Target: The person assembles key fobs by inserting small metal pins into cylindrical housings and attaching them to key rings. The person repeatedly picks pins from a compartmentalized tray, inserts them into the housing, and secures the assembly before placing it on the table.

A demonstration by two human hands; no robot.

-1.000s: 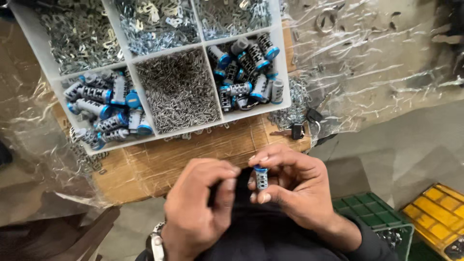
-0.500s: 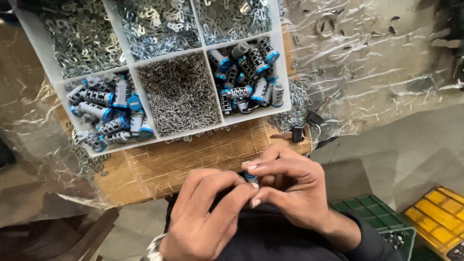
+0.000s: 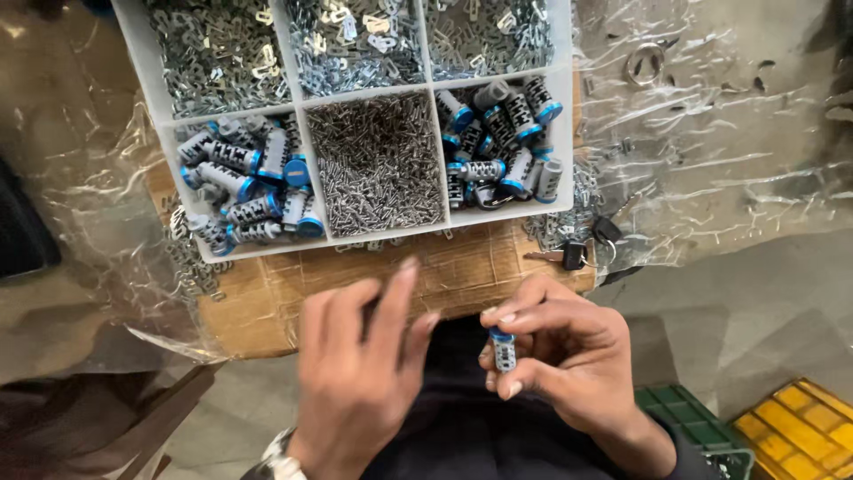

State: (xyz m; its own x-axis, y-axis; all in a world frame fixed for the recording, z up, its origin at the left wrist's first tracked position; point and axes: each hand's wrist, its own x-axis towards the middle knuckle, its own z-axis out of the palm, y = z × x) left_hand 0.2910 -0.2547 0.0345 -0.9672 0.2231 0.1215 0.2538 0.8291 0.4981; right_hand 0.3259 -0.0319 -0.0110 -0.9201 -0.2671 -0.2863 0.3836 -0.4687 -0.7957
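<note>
- Organizer tray [image 3: 142, 53], white plastic, six compartments, sits at the top of the view on a bench [image 3: 275, 293] topped with brown cardboard under clear plastic sheeting [image 3: 737, 133].
- Top three compartments: small flat stamped metal clips [image 3: 222, 44].
- Bottom row: left and right compartments hold grey lock cylinders [image 3: 249, 182] with blue end rings; middle one is full of thin metal pins [image 3: 378, 164].
- No readable labels or signs anywhere. Crates at bottom right: green crate [image 3: 689, 427], yellow crate [image 3: 795, 431] beside it.
- Key [image 3: 564, 256] with black head lies on the bench just below the tray's right corner, near a few loose clips.
- Metal ring [image 3: 641, 64] on the sheeting, upper right.
- Right hand [image 3: 569, 356] pinches one cylinder [image 3: 504, 351], blue end up, between thumb and fingertips, held low over the dark lap, below the bench edge.
- Left hand [image 3: 364, 373] is open, fingers spread and lifted, holding nothing, just left of the cylinder, not touching it.
- Versus half a second ago: both hands were pinched together on the cylinder; the left has now let go and pulled away upward. Cylinder is now plainly visible and upright. Tray and key unchanged.
</note>
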